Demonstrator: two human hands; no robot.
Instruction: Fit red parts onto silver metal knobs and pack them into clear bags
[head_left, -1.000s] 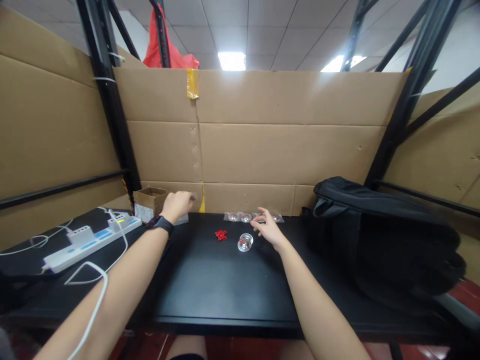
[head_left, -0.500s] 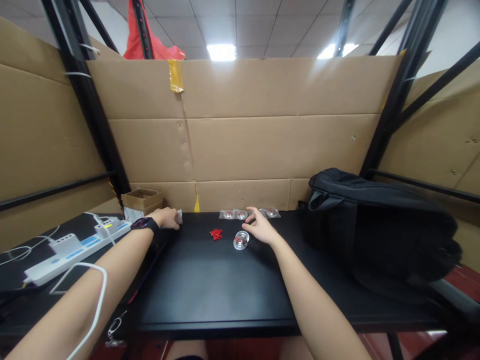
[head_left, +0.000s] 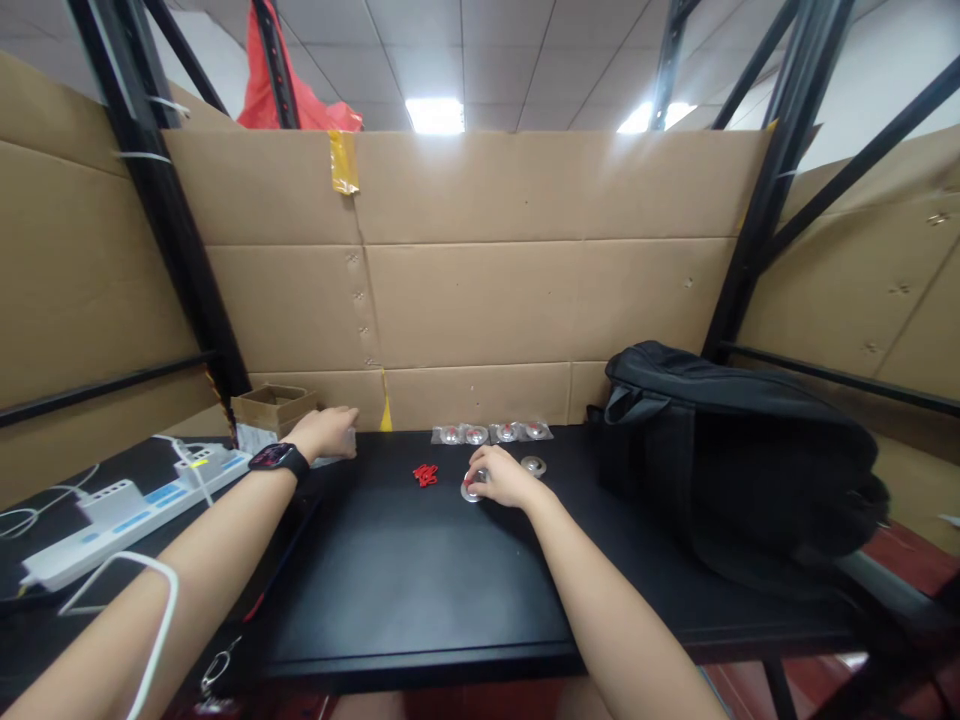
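Note:
My left hand (head_left: pixel 325 433), with a black watch at the wrist, is closed around a clear plastic bag (head_left: pixel 346 447) beside the small cardboard box. My right hand (head_left: pixel 501 476) is at a round silver disc (head_left: pixel 471 492) with red on it, fingers bent onto its upper side and partly covering it. Another silver disc (head_left: pixel 533 466) lies behind the right wrist. Several red pieces (head_left: pixel 425 475) form a small pile between my hands. Along the back of the black table (head_left: pixel 420 580) sit several clear-wrapped discs (head_left: pixel 476 435) in a row.
An open cardboard box (head_left: pixel 274 408) stands at the back left, near a white power strip (head_left: pixel 135 520) with cables. A large black bag (head_left: pixel 735 470) fills the right side. Cardboard walls (head_left: pixel 480 300) and black metal posts surround the table.
My right hand has come down and left onto the silver disc. A second disc, hidden earlier, now shows behind it. My left hand stays by the box. The view has shifted slightly.

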